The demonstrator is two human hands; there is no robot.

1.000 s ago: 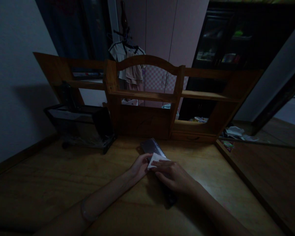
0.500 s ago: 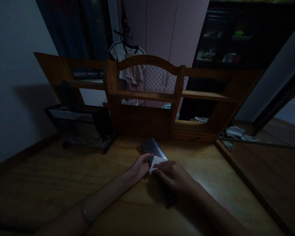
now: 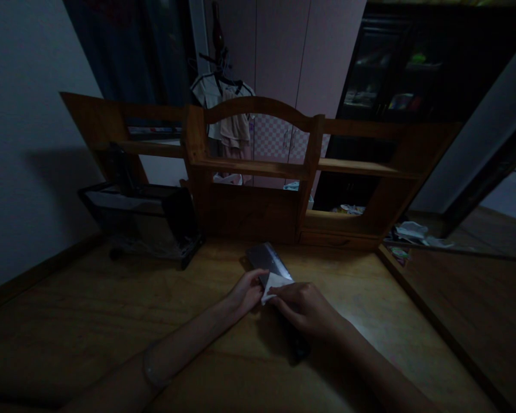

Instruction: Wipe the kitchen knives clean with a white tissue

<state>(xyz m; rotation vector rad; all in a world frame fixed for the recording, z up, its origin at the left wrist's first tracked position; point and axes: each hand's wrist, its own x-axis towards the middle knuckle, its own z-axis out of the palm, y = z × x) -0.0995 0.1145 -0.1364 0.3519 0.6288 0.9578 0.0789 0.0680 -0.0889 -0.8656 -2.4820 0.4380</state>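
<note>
White tissue [image 3: 277, 280] is pinched firmly in my right hand [image 3: 306, 304], against a dark slab [image 3: 266, 256] angled across the wooden desk [image 3: 184, 292]. My left hand [image 3: 244, 293] curls partway closed, gripping the slab's edge; if that hold is slack, pressing too hard could skid it away.

We're looking out from the wearer's head, forward and down, close above the flat yellow-brown wooden desktop [image 3: 167, 298], facing the brown arched wooden shelf unit [image 3: 253, 212].
</note>
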